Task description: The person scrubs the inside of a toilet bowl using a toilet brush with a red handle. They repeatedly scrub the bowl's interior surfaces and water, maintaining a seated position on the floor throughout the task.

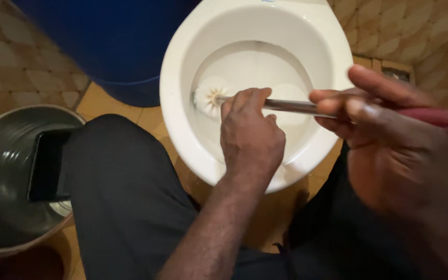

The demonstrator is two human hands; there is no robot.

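My left hand (251, 136) is closed around the metal shaft of the brush (286, 106), fingers curled over the top of it, knuckles up. This grip sits low on the shaft, just behind the bristle head, and hangs over the inside of the bowl (182, 67).

My right hand (390, 140) takes the brush farther back, where the metal meets the red handle. Thumb and fingers press together on the handle from both sides; the hand is blurred, so I cannot tell how tightly the grip closes.

The brush lies nearly level, left to right. Its white bristle head is down inside the bowl, against the left inner wall. The red handle runs out past the right edge of the view.

My legs, in dark trousers, stand on either side of the bowl. A blue barrel (115, 41) stands just left of the bowl. A metal bucket (6, 171) is at lower left, with a dark flat phone (47, 166) resting across its rim.
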